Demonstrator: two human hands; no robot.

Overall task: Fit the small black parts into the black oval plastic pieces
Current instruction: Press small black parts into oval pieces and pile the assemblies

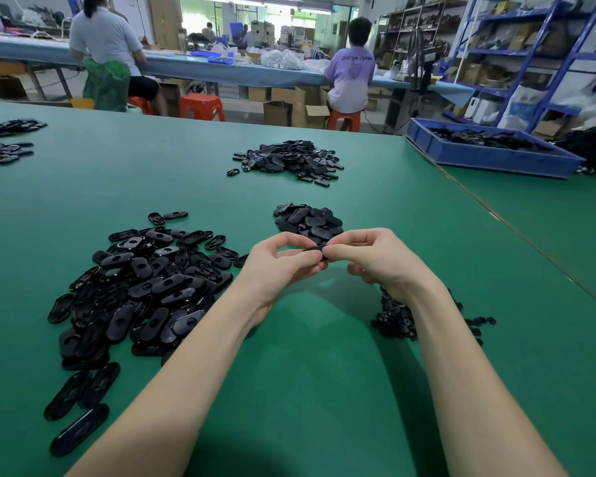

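Above the green table [307, 373], my left hand [279, 266] and my right hand [375, 259] together pinch one black oval piece [315, 249], seen edge-on between the fingertips. Whether a small part sits in it is hidden by my fingers. A large heap of black oval pieces [141, 290] lies to the left of my left arm. Small black parts [398, 318] form a pile under my right wrist, partly hidden by it. Just beyond my hands sits a small pile of ovals [308, 220].
Another heap of ovals [289, 160] lies farther back, and more piles [4, 146] sit at the far left edge. A blue bin [489, 156] of black parts stands at the back right. Two people sit with their backs turned at a bench behind the table.
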